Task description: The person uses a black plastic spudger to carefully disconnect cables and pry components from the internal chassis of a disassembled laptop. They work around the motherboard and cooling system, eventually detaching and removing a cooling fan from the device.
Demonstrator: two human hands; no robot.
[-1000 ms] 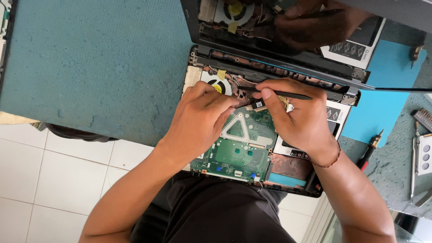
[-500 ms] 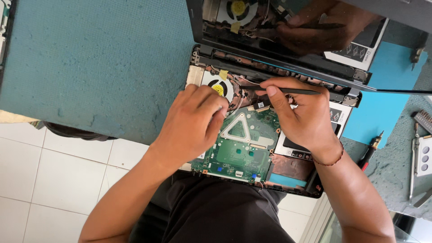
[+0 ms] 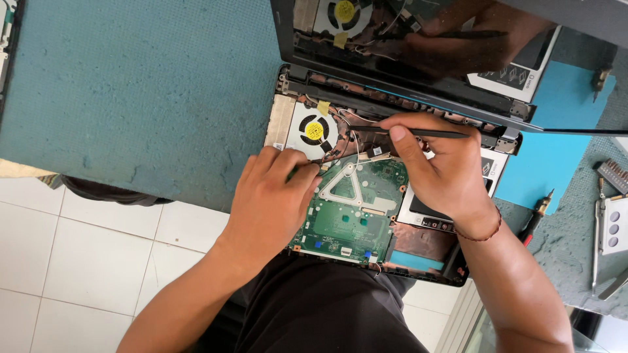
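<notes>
Laptop base (image 3: 418, 258): lies open on the teal counter (image 3: 131, 98), its cover off; the green circuit board (image 3: 350, 216) is bare, with the round fan (image 3: 314, 131) at its 11 o'clock; the screen lid (image 3: 392, 62) stands up at 12 o'clock and mirrors the work.

Left hand (image 3: 271, 202): rests knuckles-up at the board's 9 o'clock edge; fingers curled together and pressed down beside the fan; whether they pinch anything I cannot tell, since the fingertips are tucked under.

Right hand (image 3: 445, 173): sits at the board's 2 o'clock; thumb and fingers pinched on a thin black tool (image 3: 418, 133), which lies nearly level with its tip pointing to 9 o'clock, towards the thin wires (image 3: 343, 140) just beside the fan.

Around: a red-handled screwdriver (image 3: 536, 216) lies at 3 o'clock on the grey mat (image 3: 569, 248); a bit holder (image 3: 615, 173) and a metal tool are further to 3 o'clock; white floor tiles (image 3: 85, 261) show at 8 o'clock.

Risks: as I judge it, the tip works close to fine wires and small connectors; a slip or too much levering could tear a lead or crack a socket; the left hand's weight on the board edge could flex it; a metal tip across bare contacts could scratch or short them.
</notes>
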